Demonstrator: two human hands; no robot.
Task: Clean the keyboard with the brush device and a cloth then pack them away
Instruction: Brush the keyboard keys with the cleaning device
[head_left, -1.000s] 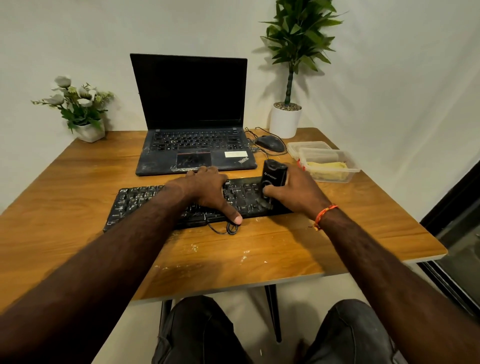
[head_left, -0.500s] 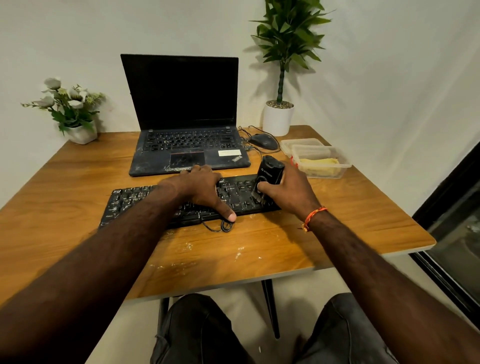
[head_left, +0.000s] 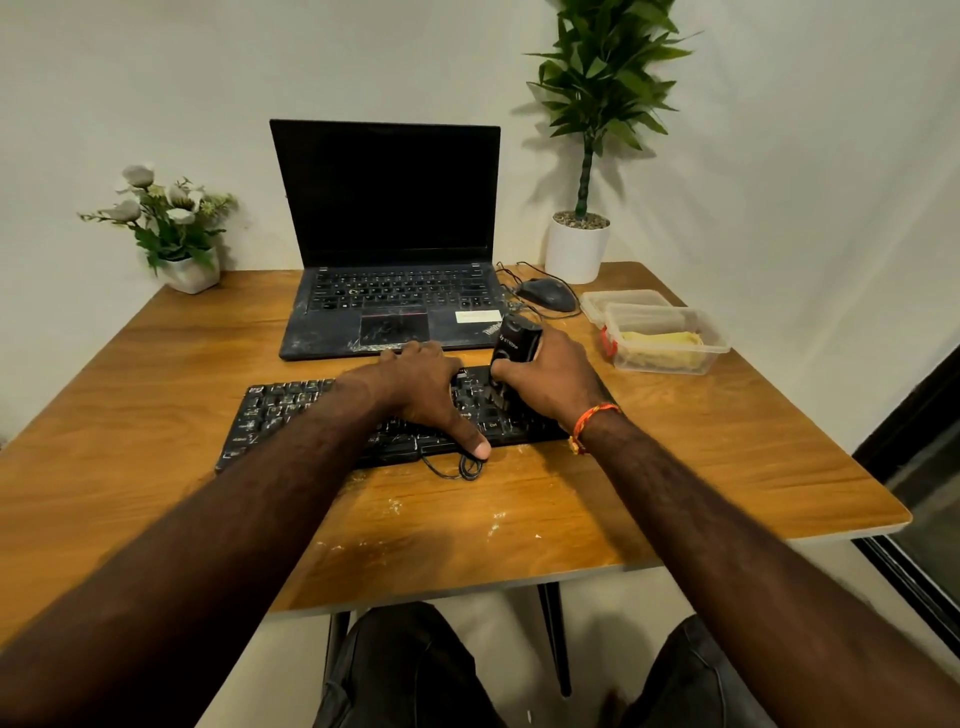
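The keyboard (head_left: 363, 415) lies at centre frame on the table (head_left: 727, 447), its long axis running left to right, slightly raised toward the right. In front of it sits a closed-off laptop (head_left: 387, 260), above it in the frame.

The left hand (head_left: 421, 389) rests flat across the keys, fingers extended and relaxed, the thumb reaching over the near edge beside a loop of cable (head_left: 462, 467). It appears to be steadying the board.

The right hand (head_left: 550, 384) grips the brush device (head_left: 514, 348), fingers and thumb curled round its body. The device stands nearly upright over the right part of the keyboard, its top tilted away toward upper frame, its working end down on the keys. Whether the bristles actually touch cannot be confirmed; the hand hides that end.

Handling, by judgement: the device looks small, rigid and light, best held round its mid-body as now, with light downward pressure. The keyboard is stiff and flat but light enough to slide, so bracing it is sound.

At right of frame a clear box (head_left: 665, 348) holds a yellow cloth (head_left: 660, 345), untouched. Pale debris marks the table near the lower edge.
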